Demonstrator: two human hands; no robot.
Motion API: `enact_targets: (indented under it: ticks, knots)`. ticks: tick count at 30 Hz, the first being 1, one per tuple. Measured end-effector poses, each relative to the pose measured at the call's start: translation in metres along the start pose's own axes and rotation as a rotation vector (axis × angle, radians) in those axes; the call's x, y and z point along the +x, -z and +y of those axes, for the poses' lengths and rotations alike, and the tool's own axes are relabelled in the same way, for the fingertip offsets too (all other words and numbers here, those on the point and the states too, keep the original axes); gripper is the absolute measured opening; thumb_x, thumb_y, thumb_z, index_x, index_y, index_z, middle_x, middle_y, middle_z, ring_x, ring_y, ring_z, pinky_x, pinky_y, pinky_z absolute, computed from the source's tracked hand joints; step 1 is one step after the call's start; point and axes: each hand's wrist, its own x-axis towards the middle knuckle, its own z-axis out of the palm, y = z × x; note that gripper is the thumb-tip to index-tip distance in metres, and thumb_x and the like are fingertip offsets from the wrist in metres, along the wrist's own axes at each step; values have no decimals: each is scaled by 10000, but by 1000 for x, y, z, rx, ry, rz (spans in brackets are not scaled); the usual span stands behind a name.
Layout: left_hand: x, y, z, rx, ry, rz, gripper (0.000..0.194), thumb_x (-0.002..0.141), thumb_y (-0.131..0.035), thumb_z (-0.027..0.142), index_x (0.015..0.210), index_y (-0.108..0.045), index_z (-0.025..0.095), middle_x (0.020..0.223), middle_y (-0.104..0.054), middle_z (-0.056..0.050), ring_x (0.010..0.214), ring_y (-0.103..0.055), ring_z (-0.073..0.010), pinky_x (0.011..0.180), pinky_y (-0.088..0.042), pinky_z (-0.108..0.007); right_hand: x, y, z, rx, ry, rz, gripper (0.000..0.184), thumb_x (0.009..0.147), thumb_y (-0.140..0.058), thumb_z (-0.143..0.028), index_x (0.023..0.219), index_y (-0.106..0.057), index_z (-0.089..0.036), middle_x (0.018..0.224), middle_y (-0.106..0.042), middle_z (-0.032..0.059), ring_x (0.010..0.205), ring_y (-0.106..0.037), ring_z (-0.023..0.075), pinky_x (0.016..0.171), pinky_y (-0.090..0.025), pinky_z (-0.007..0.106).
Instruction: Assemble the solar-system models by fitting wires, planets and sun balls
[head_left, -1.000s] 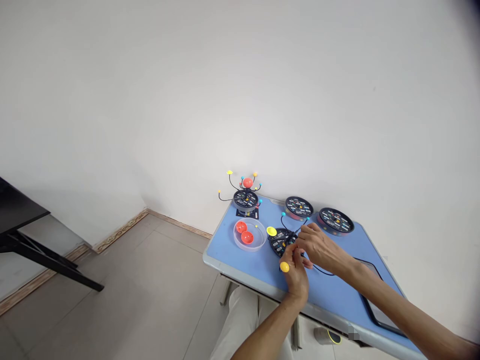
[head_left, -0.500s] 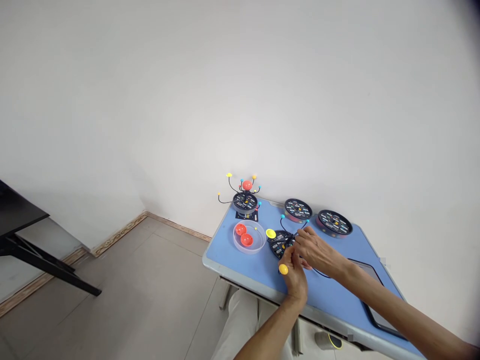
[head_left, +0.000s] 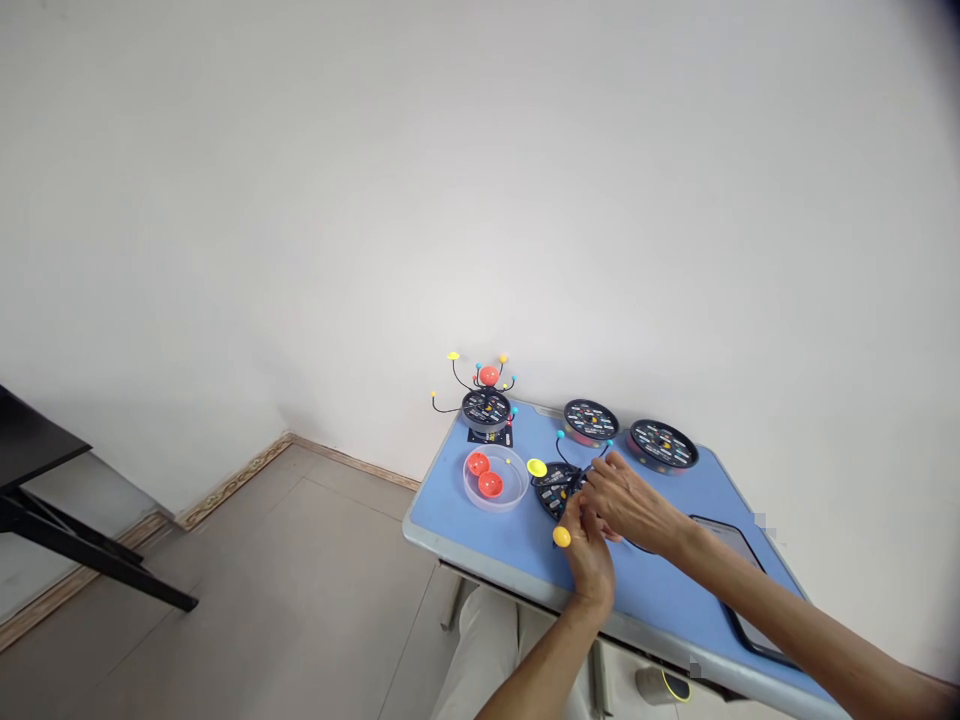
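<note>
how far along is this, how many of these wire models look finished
One looks done: the back disc carries wires and coloured balls. In hand: a second disc has wires with blue balls, the left hand holds a yellow ball, and the right hand is at the wires. Left: two discs without wires, and orange balls in a clear bowl.

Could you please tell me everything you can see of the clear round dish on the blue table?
The clear plastic dish is round and shallow and sits flat on the blue table. Inside lie two red half-spheres and a small yellow bead. No hand touches it.
</note>
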Motion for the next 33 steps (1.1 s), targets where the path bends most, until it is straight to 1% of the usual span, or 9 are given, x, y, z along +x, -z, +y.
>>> enact_targets:
  ticks: [7,14,18,21,24,26,28,31,33]
  knots:
    - [1,2,-10,12,28,16,518,820,-605,614,1067,-634,159,811,-638,-39,480,-555,-93,539,-490,-264,-8,12,18,95,-154,84,288,864,-575,-39,618,-612,-184,624,-614,40,686,-510,202,671,-264,340]
    - [-9,6,-4,22,-4,-25,502,881,-571,457,1292,-519,174,984,-660,-96,501,-569,-105,538,-498,-286,-35,31,26,136,-333,169,285,989,-519,-212,731,-639,-183,676,-628,43,706,-524,209,695,-299,347]
    - [-18,9,6,126,-31,-77,461,910,-533,353,1334,-503,173,1029,-670,-117,582,-597,-125,639,-522,-309,-51,36,20,159,-382,208,306,1007,-485,-233,750,-641,-181,677,-624,39,697,-532,203,701,-323,341]
    - [-32,16,12,222,-51,-107,447,910,-541,316,1331,-526,166,1104,-666,-148,751,-650,-166,775,-531,-337,-60,38,16,173,-407,235,360,1026,-437,-257,736,-635,-181,668,-619,41,689,-543,201,706,-337,344]
    - [-56,38,12,365,-110,-165,398,919,-535,292,1290,-585,155,1176,-664,-174,966,-662,-222,897,-521,-365,-66,39,13,212,-426,282,397,1040,-388,-294,765,-652,-181,678,-617,49,688,-549,211,706,-345,354]
    - [-73,63,11,483,-236,-267,351,929,-523,260,1251,-628,168,1188,-678,-167,1010,-668,-232,927,-521,-363,-69,40,9,263,-430,325,403,1043,-374,-326,799,-663,-187,687,-617,49,687,-550,216,713,-352,365]
    - [-80,90,15,564,-425,-277,324,941,-503,246,1224,-656,209,1148,-703,-138,984,-681,-226,900,-540,-351,-69,41,5,325,-424,362,390,1040,-381,-356,824,-664,-195,712,-628,48,691,-553,216,722,-360,374]
    - [-65,128,42,699,-680,-199,304,954,-482,230,1196,-666,250,1108,-729,-101,1040,-675,-224,912,-546,-346,-68,44,-4,430,-417,396,359,1031,-407,-385,837,-656,-213,725,-629,35,680,-553,206,719,-379,375]
    - [-36,142,75,847,-744,-143,286,955,-484,208,1166,-674,241,1102,-734,-91,1045,-675,-218,919,-544,-347,-66,47,-12,498,-419,409,330,1025,-425,-392,852,-654,-228,723,-624,24,663,-554,195,697,-399,364]
